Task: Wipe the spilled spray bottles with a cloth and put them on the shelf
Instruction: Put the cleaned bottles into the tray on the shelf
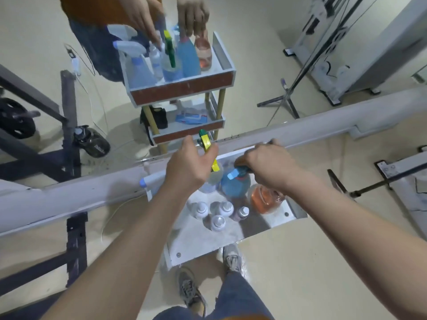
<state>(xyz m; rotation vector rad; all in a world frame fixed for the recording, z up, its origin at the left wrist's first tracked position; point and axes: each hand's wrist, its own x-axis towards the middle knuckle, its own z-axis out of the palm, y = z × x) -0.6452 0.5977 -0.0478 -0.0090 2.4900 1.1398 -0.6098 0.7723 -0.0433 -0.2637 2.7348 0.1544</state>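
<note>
1. Gripping a yellow-and-green spray head (206, 144), the left hand (191, 167) at centre frame has its fingers curled round the neck. The clear bottle (213, 181) sits just below the palm, and I cannot tell whether it is lifted.
2. The right hand (265, 165), just right of centre, is curled over the top of the blue bottle (234, 185). The bottle's blue trigger (232, 175) pokes out to the left from under the fingers, and the fingertips are hidden.
3. Both bottles are at the far end of the grey shelf (208, 245), close together. An orange bottle (263, 199) stands just right of the blue one.
4. Small white-capped bottles (218, 222) cluster at lower centre.
5. A mirror (254, 65) fills the upper part of the frame.
</note>
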